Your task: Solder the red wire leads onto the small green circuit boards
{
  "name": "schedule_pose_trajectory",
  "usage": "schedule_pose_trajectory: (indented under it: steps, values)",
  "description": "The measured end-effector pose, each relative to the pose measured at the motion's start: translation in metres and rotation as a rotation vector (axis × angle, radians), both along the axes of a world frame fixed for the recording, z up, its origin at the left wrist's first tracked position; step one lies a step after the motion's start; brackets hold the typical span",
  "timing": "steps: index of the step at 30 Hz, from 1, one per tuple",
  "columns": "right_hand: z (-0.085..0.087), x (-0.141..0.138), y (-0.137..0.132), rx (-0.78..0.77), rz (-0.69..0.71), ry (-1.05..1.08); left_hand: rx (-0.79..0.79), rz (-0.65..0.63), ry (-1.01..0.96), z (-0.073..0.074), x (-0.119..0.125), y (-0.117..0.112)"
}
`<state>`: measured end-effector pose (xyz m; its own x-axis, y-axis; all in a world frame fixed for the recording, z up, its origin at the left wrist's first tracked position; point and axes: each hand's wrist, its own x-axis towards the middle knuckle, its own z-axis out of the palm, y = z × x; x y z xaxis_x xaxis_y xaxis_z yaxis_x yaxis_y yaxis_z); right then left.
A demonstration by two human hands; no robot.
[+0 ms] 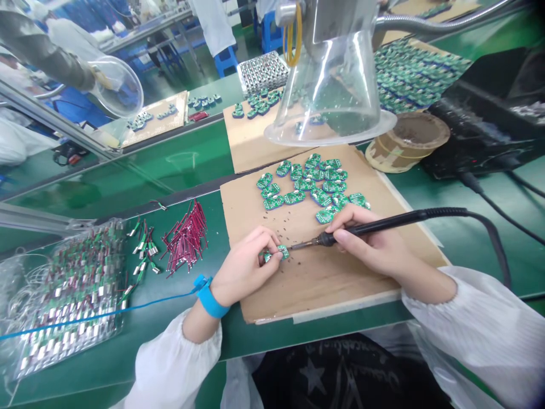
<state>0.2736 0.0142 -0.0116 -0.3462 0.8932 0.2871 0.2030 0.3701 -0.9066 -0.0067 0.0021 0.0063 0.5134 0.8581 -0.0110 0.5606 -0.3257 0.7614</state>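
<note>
Looking down at a green workbench [179, 165] that runs left to right, with its near edge against the person's lap. One large cardboard sheet [323, 284] lies on it at centre, its near edge just short of the bench edge. A second cardboard sheet [251, 142] lies behind it. One clear fume hood [336, 85] hangs over the far end of the near sheet. At far left lies one plastic bag [63, 295] of small wired parts, too many to count.

A loose pile of green circuit boards [310, 184] sits on the far half of the near sheet, about twenty, overlapping too much for an exact count. One bundle of red wires [187, 236] lies just beside the sheet's left edge. Bare cardboard stays open between the pile and the hands, and again between the hands and the near edge.

The right hand [374, 244] is wrapped pen-fashion around one black soldering iron [383, 224], whose cable trails off right. The left hand [242, 267], which wears one blue wrist strap [208, 296], pinches one small circuit board [276, 253] between thumb and forefinger and presses it onto the cardboard. The iron's tip meets that board's right edge.
</note>
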Motion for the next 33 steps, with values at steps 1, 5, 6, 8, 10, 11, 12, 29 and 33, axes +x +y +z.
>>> schedule_pose_trajectory:
  steps: [1,5,6,8,10,11,12,29,33]
  values:
    - [0.0002,-0.0001,0.0,-0.001,0.005,-0.002,-0.004,0.003,-0.002,0.0004,0.0003,0.0]
    - [0.0,-0.0009,0.0002,-0.013,0.022,-0.004,-0.018,0.013,0.001,0.0014,0.0021,-0.0003]
    - [-0.0004,-0.0011,0.0004,-0.016,0.025,-0.003,-0.02,0.019,0.003,0.0015,0.0028,-0.0004]
    - [-0.001,-0.0016,0.0009,-0.017,0.028,-0.003,-0.02,0.035,0.008,0.0017,0.0041,-0.0008]
    - [-0.0012,-0.002,0.0014,-0.019,0.034,-0.006,-0.022,0.049,0.014,0.0017,0.0051,-0.0011]
    - [-0.0011,-0.0023,0.0015,-0.022,0.038,-0.008,-0.022,0.054,0.017,0.0017,0.0055,-0.0012]
    - [-0.0008,-0.0025,0.0015,-0.026,0.042,-0.011,-0.023,0.057,0.02,0.0016,0.0059,-0.0012]
    - [0.0028,-0.0028,0.0002,-0.052,0.025,-0.02,-0.01,0.062,0.03,0.0014,0.0065,-0.0008]
    - [0.0025,-0.0023,0.0002,-0.041,0.023,-0.024,-0.035,0.025,0.031,0.0032,0.005,0.0015]
